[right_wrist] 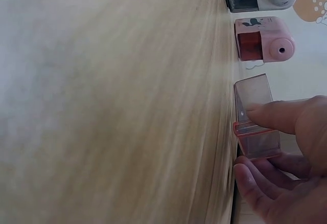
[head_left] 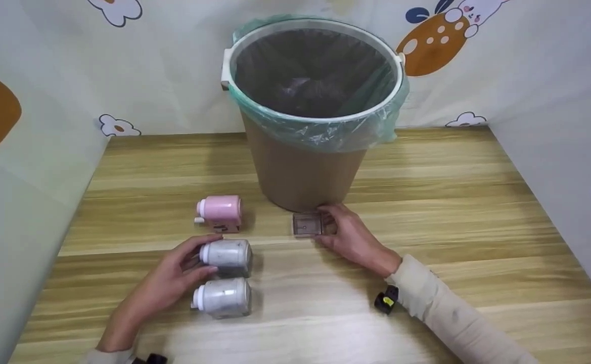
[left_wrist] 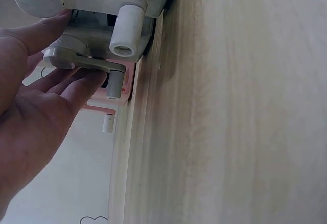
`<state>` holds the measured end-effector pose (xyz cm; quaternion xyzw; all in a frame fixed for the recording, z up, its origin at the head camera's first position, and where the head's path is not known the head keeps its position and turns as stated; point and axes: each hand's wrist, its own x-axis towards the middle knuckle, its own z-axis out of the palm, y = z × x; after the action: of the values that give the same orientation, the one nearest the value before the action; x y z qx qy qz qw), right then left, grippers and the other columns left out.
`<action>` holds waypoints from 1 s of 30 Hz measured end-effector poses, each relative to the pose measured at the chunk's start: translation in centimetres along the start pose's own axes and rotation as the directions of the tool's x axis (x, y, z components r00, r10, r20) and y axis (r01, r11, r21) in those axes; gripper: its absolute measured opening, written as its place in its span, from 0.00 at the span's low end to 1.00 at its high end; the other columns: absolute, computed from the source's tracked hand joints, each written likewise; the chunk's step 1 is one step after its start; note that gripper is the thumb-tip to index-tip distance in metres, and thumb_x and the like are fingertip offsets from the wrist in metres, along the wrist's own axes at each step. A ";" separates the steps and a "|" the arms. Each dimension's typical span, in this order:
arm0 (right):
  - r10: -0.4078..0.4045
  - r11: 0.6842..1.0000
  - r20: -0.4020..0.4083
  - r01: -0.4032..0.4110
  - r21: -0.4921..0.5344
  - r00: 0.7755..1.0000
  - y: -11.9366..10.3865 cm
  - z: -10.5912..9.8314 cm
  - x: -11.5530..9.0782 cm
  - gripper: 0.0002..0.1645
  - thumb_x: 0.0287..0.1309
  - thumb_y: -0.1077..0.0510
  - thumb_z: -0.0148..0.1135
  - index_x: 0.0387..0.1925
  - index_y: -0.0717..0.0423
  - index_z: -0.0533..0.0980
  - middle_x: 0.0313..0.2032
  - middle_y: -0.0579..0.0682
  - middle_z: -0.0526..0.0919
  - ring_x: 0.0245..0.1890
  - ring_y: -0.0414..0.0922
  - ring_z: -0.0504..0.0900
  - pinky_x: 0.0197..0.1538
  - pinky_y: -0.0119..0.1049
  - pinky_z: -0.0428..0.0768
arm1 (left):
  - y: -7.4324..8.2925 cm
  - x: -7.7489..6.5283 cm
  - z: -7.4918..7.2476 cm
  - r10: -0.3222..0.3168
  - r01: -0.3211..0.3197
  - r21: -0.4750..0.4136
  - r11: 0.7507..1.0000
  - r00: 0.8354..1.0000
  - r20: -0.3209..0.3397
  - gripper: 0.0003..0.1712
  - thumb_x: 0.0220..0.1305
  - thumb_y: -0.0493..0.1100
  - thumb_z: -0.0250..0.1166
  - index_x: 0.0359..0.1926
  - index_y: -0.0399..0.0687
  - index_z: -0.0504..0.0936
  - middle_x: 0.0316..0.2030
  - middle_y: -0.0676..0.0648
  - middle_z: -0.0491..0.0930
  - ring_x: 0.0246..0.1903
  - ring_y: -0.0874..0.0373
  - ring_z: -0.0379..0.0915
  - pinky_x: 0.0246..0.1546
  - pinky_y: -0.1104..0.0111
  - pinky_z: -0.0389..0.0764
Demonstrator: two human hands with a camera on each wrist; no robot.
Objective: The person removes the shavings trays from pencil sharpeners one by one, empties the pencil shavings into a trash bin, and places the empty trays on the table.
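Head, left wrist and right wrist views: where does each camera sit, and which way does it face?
Head: worn on the head; looks forward and down at the bin and table; left hand, right hand and sleeves show.
Left wrist: worn there; looks at the sharpener cranks, tipped sideways; left hand only.
Right wrist: worn there; looks at the clear box, tipped sideways; right hand only.
Shared: both wrist views show the pink sharpener.

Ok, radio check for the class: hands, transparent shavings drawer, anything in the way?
Left hand gripping middle pencil sharpener. Right hand holding shavings drawer, apparently empty. Lined wastebin just beyond, possibly blocking a straight push.
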<state>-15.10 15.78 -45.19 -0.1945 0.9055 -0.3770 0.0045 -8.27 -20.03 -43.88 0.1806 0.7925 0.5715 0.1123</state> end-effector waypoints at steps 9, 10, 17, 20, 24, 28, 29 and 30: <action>0.028 1.000 0.002 -0.028 0.012 1.000 -0.1 0.2 0.1 0.33 0.49 0.63 0.76 0.56 0.67 0.74 0.52 0.63 0.81 0.53 0.56 0.81 0.58 0.51 0.81 | -0.1 0.1 0.0 0.022 -0.022 -0.029 0.999 1.000 -0.002 0.32 0.63 0.34 0.67 0.67 0.35 0.68 0.60 0.29 0.74 0.57 0.73 0.75 0.59 0.76 0.79; 0.032 0.999 0.003 -0.032 0.019 0.999 -0.1 0.2 0.1 0.33 0.49 0.63 0.76 0.56 0.67 0.74 0.51 0.63 0.81 0.52 0.56 0.81 0.57 0.51 0.82 | -0.1 0.1 0.0 0.025 -0.025 -0.029 0.999 1.000 -0.002 0.32 0.63 0.34 0.67 0.67 0.35 0.68 0.60 0.29 0.74 0.57 0.73 0.75 0.59 0.76 0.79; 0.044 0.998 -0.004 -0.043 0.046 0.999 -0.1 0.2 0.1 0.33 0.48 0.64 0.76 0.56 0.68 0.73 0.46 0.62 0.82 0.48 0.55 0.82 0.54 0.50 0.84 | 0.0 0.3 0.1 0.043 -0.043 0.044 0.998 0.999 -0.006 0.35 0.60 0.37 0.71 0.67 0.39 0.70 0.62 0.31 0.73 0.58 0.76 0.71 0.61 0.80 0.75; 0.047 0.997 -0.004 -0.046 0.057 0.999 -0.1 0.3 0.1 0.33 0.49 0.64 0.76 0.56 0.68 0.73 0.46 0.61 0.83 0.47 0.54 0.83 0.54 0.49 0.84 | 0.0 0.5 0.2 0.040 -0.040 0.074 0.996 0.999 -0.004 0.35 0.60 0.38 0.71 0.67 0.40 0.70 0.63 0.33 0.74 0.59 0.75 0.71 0.61 0.80 0.75; 0.063 0.997 -0.012 -0.062 0.051 0.998 -0.1 0.3 0.1 0.33 0.49 0.63 0.77 0.56 0.68 0.73 0.47 0.61 0.83 0.48 0.55 0.82 0.55 0.50 0.83 | 0.1 0.7 0.3 0.026 -0.026 0.128 0.991 1.000 0.003 0.35 0.59 0.40 0.72 0.67 0.43 0.70 0.62 0.37 0.75 0.62 0.56 0.75 0.61 0.80 0.75; 0.086 0.995 -0.011 -0.086 0.048 0.996 -0.1 0.3 0.1 0.34 0.49 0.62 0.77 0.56 0.68 0.73 0.49 0.61 0.82 0.50 0.55 0.82 0.57 0.50 0.83 | 0.2 0.8 0.4 0.017 -0.018 0.162 0.987 1.000 0.005 0.35 0.60 0.41 0.72 0.67 0.43 0.71 0.62 0.39 0.76 0.61 0.51 0.74 0.61 0.79 0.75; 0.091 0.995 -0.008 -0.090 0.052 0.996 -0.1 0.2 0.1 0.34 0.49 0.62 0.77 0.57 0.68 0.73 0.49 0.61 0.82 0.50 0.55 0.82 0.57 0.50 0.82 | 0.2 0.9 0.4 0.019 -0.019 0.163 0.986 1.000 0.004 0.35 0.60 0.41 0.72 0.67 0.42 0.71 0.61 0.39 0.76 0.61 0.54 0.75 0.61 0.79 0.75; 0.094 0.994 -0.004 -0.094 0.055 0.996 -0.1 0.2 0.1 0.35 0.49 0.61 0.77 0.57 0.68 0.73 0.49 0.61 0.82 0.50 0.55 0.82 0.57 0.50 0.82 | 0.2 0.9 0.3 0.021 -0.021 0.164 0.986 1.000 0.004 0.35 0.60 0.41 0.71 0.67 0.42 0.71 0.61 0.40 0.77 0.60 0.58 0.74 0.61 0.78 0.76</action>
<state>-15.10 15.54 -45.25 -0.1501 0.9031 -0.4017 0.0246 -8.91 -19.31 -43.78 0.1982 0.8348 0.5054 0.0922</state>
